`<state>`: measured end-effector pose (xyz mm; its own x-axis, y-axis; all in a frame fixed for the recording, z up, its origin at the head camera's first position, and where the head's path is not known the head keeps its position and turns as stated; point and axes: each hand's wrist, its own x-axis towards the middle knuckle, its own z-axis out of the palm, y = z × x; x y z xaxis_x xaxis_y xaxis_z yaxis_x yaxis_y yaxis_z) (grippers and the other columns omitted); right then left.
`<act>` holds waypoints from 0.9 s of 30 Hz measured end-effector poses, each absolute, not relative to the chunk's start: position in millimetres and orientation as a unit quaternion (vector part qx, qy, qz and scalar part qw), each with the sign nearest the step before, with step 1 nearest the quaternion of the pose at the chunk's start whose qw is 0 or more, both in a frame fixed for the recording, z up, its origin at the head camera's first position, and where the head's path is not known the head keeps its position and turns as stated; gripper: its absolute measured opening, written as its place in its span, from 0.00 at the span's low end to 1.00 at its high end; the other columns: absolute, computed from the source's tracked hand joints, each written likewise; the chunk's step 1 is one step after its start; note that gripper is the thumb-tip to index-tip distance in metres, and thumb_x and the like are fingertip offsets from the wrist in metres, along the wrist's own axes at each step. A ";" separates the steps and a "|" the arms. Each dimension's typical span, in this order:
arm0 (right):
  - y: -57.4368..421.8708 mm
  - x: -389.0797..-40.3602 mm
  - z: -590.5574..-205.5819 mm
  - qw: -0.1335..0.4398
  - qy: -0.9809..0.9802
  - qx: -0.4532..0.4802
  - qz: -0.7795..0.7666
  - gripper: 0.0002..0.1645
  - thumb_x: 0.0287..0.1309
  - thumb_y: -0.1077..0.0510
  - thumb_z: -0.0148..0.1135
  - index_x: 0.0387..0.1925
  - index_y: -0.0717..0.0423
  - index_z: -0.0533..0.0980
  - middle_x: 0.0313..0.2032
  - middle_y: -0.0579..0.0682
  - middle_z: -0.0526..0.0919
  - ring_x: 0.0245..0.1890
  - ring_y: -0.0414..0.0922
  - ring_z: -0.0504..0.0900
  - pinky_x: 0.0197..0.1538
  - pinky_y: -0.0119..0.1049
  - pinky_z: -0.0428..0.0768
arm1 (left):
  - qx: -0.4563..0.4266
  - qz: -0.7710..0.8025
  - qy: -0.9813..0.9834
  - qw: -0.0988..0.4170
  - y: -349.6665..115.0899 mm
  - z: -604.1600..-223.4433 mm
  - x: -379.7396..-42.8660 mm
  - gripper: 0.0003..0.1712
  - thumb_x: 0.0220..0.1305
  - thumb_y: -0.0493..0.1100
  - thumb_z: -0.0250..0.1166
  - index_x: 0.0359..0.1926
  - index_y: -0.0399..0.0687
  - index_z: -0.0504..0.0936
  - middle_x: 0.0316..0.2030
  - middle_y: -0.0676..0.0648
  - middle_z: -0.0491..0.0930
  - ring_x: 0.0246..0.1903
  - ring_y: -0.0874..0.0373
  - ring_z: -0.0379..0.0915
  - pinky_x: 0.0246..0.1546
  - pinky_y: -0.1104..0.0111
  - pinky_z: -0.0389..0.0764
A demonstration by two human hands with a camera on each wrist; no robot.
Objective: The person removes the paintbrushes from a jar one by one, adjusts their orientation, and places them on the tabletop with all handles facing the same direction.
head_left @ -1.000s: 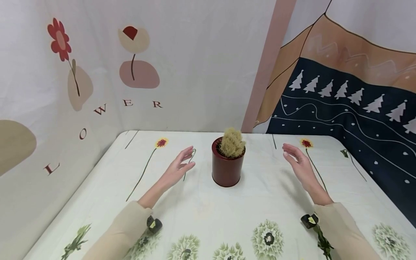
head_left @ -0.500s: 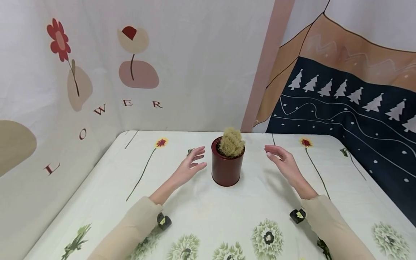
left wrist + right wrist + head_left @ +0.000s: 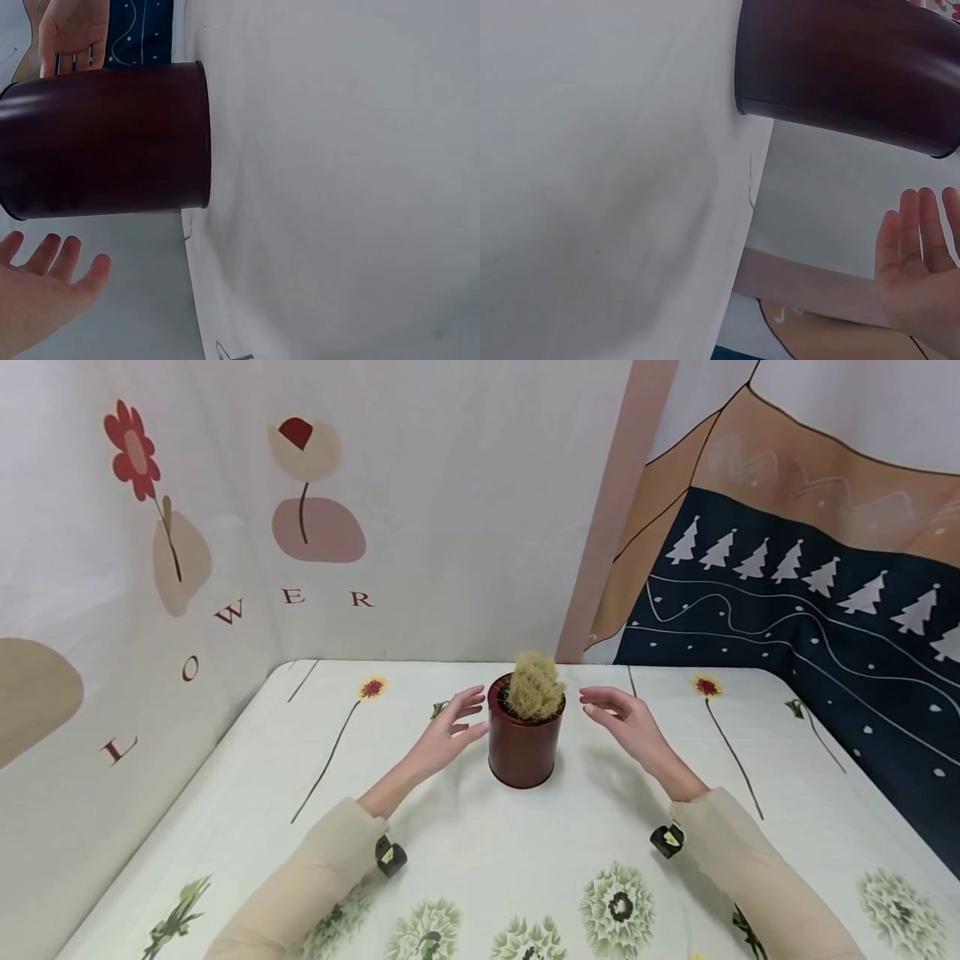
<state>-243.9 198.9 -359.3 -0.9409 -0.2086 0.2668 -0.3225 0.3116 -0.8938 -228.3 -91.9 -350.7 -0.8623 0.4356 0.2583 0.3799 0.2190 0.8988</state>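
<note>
A dark red cylindrical pot [image 3: 524,752] stands upright on the white table, holding a fuzzy yellow-green cactus [image 3: 535,687]. My left hand [image 3: 447,735] is just left of the pot, its fingers loosely extended and their tips close to the rim. On the other side, my right hand [image 3: 626,727] hovers a short gap away with relaxed fingers. In the left wrist view the pot [image 3: 105,142] lies between both hands, with a gap to the left fingers [image 3: 64,259]. The right wrist view shows the right hand's fingers [image 3: 928,229] apart from the pot's wall.
A white tablecloth [image 3: 480,852] printed with flowers covers the table. Behind it hangs a pale cloth backdrop [image 3: 450,527] with printed flowers and letters. A dark blue cloth [image 3: 750,610] with white trees is at the right. A small black device [image 3: 391,857] sits at the left wrist.
Both hands have moved inward toward the pot, the left hand going right and the right hand going left. The pot has stayed in place.
</note>
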 end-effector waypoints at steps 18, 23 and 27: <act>174.8 -241.9 -322.2 0.034 -0.806 0.185 0.561 0.19 0.59 0.61 0.52 0.51 0.65 0.70 0.35 0.56 0.72 0.35 0.57 0.72 0.37 0.31 0.74 | 0.265 0.572 0.776 0.023 -81.7 -340.7 -235.9 0.32 0.62 0.39 0.55 0.64 0.39 0.53 0.58 0.37 0.59 0.57 0.48 0.55 0.54 0.56 0.62; 178.5 -254.7 -332.5 0.023 -0.801 0.200 0.564 0.19 0.58 0.59 0.54 0.50 0.63 0.72 0.36 0.54 0.74 0.34 0.50 0.73 0.37 0.32 0.75 | 0.263 0.576 0.774 0.023 -80.9 -340.4 -237.2 0.32 0.61 0.39 0.56 0.64 0.39 0.54 0.57 0.36 0.61 0.55 0.47 0.59 0.53 0.58 0.63; 178.5 -258.3 -336.0 0.029 -0.803 0.216 0.554 0.18 0.58 0.57 0.55 0.49 0.62 0.72 0.35 0.54 0.75 0.32 0.46 0.74 0.35 0.34 0.74 | 0.259 0.578 0.773 0.028 -80.1 -340.0 -237.6 0.32 0.61 0.39 0.57 0.64 0.39 0.55 0.57 0.36 0.61 0.54 0.46 0.59 0.52 0.57 0.63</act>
